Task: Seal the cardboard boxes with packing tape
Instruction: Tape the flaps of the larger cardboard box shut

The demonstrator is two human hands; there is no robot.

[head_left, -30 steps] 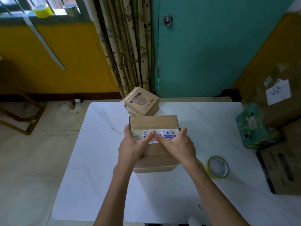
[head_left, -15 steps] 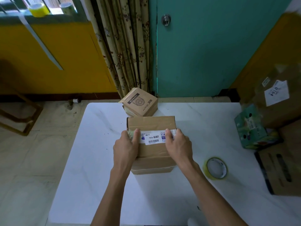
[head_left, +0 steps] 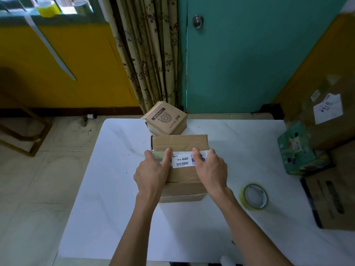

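A brown cardboard box [head_left: 179, 143] sits in the middle of the white table [head_left: 192, 227], with a strip of clear tape across its top over a white barcode label [head_left: 181, 161]. My left hand [head_left: 153, 169] lies flat on the box's left part, thumb pressing the tape. My right hand [head_left: 210, 167] lies flat on the right part, thumb on the tape too. A roll of yellow packing tape [head_left: 254, 196] lies on the table to the right of the box. A smaller printed cardboard box [head_left: 166, 119] stands just behind it.
A green printed carton [head_left: 299, 150] and larger brown boxes [head_left: 332, 204] crowd the table's right edge. Behind are a teal door [head_left: 249, 54], a patterned curtain [head_left: 149, 54] and a yellow wall. Two tape rolls [head_left: 47, 8] sit on the window ledge.
My two hands, close together at the middle of the tape a second ago, have slid apart toward the box's left and right edges, uncovering the barcode label.
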